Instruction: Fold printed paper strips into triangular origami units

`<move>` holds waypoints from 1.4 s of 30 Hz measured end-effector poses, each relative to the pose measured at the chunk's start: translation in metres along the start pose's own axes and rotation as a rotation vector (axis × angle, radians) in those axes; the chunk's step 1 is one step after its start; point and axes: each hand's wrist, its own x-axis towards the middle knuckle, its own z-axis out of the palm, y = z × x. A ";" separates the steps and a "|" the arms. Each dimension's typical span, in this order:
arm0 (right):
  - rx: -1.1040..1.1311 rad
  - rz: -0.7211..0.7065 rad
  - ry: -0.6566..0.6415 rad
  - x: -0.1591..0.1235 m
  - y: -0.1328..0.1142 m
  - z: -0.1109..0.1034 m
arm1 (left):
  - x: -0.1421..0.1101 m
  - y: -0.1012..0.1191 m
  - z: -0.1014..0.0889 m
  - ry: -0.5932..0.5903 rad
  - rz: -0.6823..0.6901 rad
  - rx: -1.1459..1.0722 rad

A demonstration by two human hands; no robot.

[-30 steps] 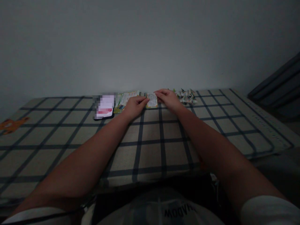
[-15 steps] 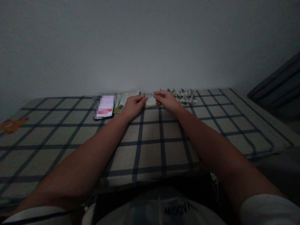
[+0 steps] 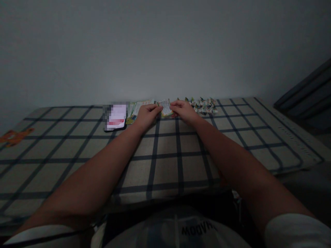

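Between my hands, near the back of the table, is a small printed sheet of paper (image 3: 166, 107) with lines of text and a yellow-green edge. My left hand (image 3: 148, 115) pinches its left side between thumb and finger. On the opposite side, my right hand (image 3: 183, 109) grips the right edge the same way. Left of my left hand lie several printed sheets (image 3: 137, 109), green and white, partly hidden by that hand. Just right of my right hand sits a cluster of small folded paper pieces (image 3: 205, 105) with pointed tips.
A phone (image 3: 116, 119) with a lit, blurred screen lies left of the sheets. The checked tablecloth (image 3: 165, 165) covers the table, which meets a plain wall (image 3: 165, 51). An orange shape (image 3: 17, 137) is at the far left. Dark striped fabric (image 3: 310, 93) hangs at the right.
The small sheet between my hands has tilted slightly, its top leaning left. Both hands stay in nearly the same place, still holding it.
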 end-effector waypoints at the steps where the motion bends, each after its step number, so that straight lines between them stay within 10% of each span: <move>1: -0.023 -0.002 0.000 0.000 0.000 -0.001 | 0.000 -0.001 0.000 -0.020 -0.023 -0.030; 42: -0.046 -0.148 0.097 0.002 0.004 -0.003 | 0.003 -0.003 0.004 0.066 0.017 -0.051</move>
